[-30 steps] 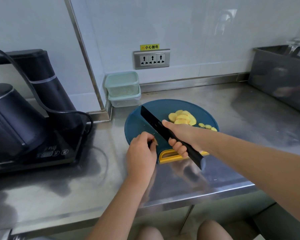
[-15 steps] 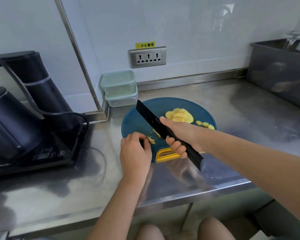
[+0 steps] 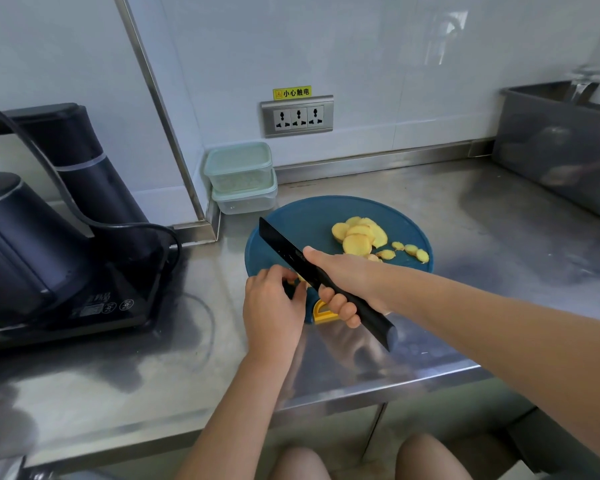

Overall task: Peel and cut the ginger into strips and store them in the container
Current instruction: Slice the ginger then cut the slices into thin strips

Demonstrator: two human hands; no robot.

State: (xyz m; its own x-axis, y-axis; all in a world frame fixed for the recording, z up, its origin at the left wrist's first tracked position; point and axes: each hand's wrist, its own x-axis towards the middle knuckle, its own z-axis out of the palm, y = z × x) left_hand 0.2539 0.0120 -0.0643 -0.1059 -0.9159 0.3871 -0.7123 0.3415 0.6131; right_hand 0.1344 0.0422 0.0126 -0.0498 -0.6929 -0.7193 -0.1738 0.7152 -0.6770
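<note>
A round blue cutting board (image 3: 305, 216) with a yellow handle lies on the steel counter. A pile of yellow ginger slices (image 3: 359, 233) and a few small pieces (image 3: 411, 250) sit on its right half. My right hand (image 3: 343, 275) grips the handle of a black knife (image 3: 284, 242), its blade angled up and left over the board. My left hand (image 3: 272, 306) pinches a small piece of ginger (image 3: 299, 278) against the board just left of the blade; my fingers hide most of it. Two stacked pale-green lidded containers (image 3: 241, 176) stand behind the board by the wall.
A black electric kettle and its base (image 3: 49, 237) with a cord fill the counter's left side. A grey plastic bin (image 3: 561, 147) stands at the far right. A wall socket strip (image 3: 297, 116) sits above the containers. The counter's front edge runs just below my forearms.
The knife has come back down close to my left hand's fingers, after being lifted slightly away half a second ago. The ginger piece is now more hidden by my fingers.
</note>
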